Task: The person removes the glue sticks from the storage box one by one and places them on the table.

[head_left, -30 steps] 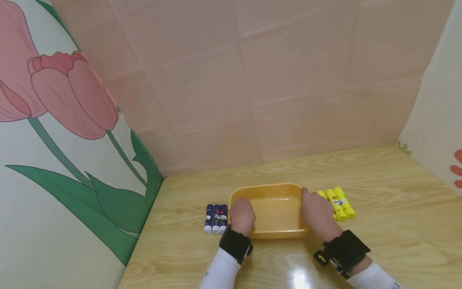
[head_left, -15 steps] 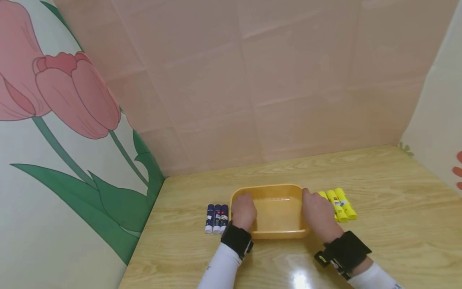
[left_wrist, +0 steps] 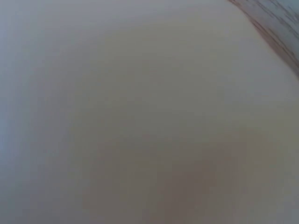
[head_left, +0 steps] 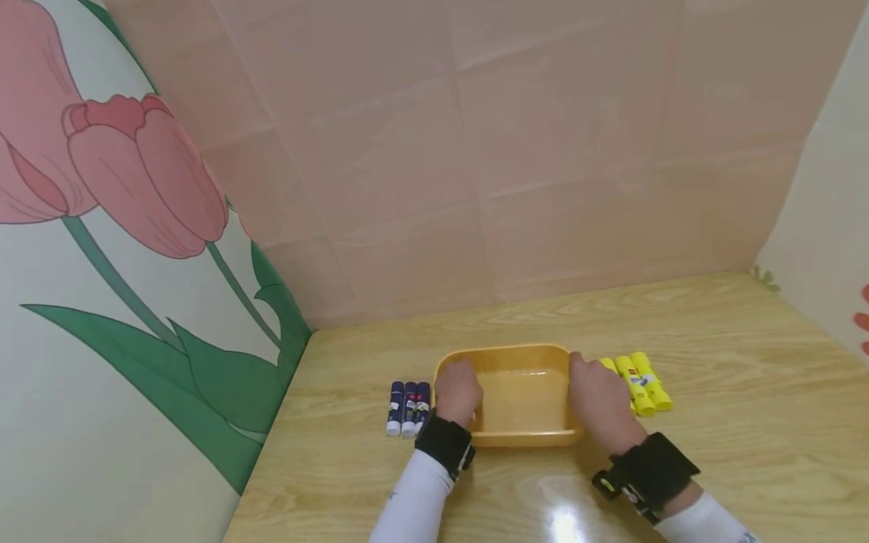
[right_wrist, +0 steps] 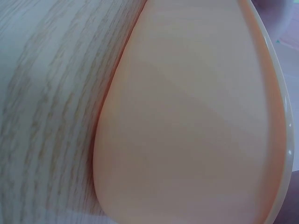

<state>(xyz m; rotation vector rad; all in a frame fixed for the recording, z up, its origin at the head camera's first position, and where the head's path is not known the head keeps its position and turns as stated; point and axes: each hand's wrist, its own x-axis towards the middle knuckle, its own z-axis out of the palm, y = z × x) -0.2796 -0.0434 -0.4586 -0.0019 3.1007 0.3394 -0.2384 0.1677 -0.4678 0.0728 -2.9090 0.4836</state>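
A shallow yellow-orange plastic tray (head_left: 523, 439) sits on the wood-grain table, with nothing inside it in the head view. My left hand (head_left: 458, 392) grips its left side, with curled fingers over the rim. At the opposite end, my right hand (head_left: 600, 396) holds the right rim. Close-up in the right wrist view is the tray's smooth outer wall (right_wrist: 187, 121), low against the tabletop. The left wrist view is filled by a blurred pale surface (left_wrist: 154, 102), with a strip of table at its upper right corner.
Several dark blue glue sticks (head_left: 409, 407) with white ends lie side by side just left of the tray. Several yellow tubes (head_left: 636, 385) with labels lie right of it, partly hidden behind my right hand. A pinkish sheet (head_left: 475, 166) and a tulip-painted panel (head_left: 149, 173) border the table (head_left: 339, 483).
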